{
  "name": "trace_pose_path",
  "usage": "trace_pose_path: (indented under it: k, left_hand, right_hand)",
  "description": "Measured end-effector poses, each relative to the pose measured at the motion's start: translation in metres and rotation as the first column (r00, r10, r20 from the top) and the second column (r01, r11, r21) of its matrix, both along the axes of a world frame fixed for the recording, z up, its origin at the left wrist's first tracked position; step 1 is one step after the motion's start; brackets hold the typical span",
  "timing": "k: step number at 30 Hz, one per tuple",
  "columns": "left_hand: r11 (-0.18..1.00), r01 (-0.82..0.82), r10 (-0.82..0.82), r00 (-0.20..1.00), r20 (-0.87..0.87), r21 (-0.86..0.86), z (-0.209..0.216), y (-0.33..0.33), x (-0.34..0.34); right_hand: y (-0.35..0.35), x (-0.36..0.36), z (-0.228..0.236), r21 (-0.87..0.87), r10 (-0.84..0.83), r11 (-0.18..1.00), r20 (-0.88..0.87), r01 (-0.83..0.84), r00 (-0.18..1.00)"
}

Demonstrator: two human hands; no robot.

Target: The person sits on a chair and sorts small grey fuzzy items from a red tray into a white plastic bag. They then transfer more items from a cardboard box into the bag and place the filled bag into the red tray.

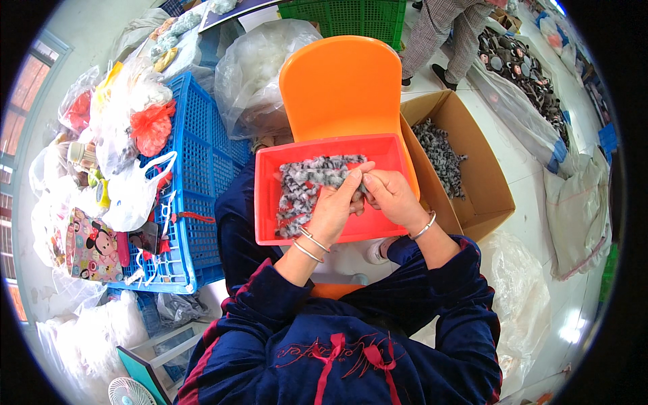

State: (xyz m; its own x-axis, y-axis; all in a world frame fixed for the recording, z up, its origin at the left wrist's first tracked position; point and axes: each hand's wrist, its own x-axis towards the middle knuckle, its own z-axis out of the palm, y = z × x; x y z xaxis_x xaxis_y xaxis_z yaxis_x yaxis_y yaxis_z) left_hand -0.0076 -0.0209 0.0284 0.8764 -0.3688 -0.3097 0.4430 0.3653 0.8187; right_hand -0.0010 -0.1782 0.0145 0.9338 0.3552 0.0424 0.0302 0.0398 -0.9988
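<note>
Along the nine o'clock side of the view stands a blue crate (204, 226), with plastic bags (138, 196) heaped on it. At twelve o'clock rises an orange chair (341, 84), its back facing the person. Between two and three o'clock sits a carton (489, 172), flaps up, with a dark grey fluffy heap (439, 152) at its bottom. A clear bag (260, 77) of white stuffing leans at eleven o'clock, beside the chair. Near the middle is a red tray (266, 216), just in front of the chair back. Grey fluffy strips (295, 202) lie in it, mostly toward nine o'clock, next to the left hand (339, 204). That hand and the right hand (393, 194) meet above the tray, thumbs and fingers pinched close together on a grey length (324, 177). This length lies between the fingertips and runs out from them toward ten o'clock, over the other strips; whether it is one piece or several, I cannot tell. Smallest are the bangles (309, 251), two on the left wrist and one on the right.
</note>
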Motion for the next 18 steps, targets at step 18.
trace_pose_path:
  k: [18]
  left_hand:
    - [0.821, -0.120, -0.049, 0.959, 0.278, 0.559, -0.048, 0.149, 0.076]
  right_hand:
    - [-0.150, 0.031, 0.013, -0.548, -0.663, 0.676, -0.161, 0.492, 0.731]
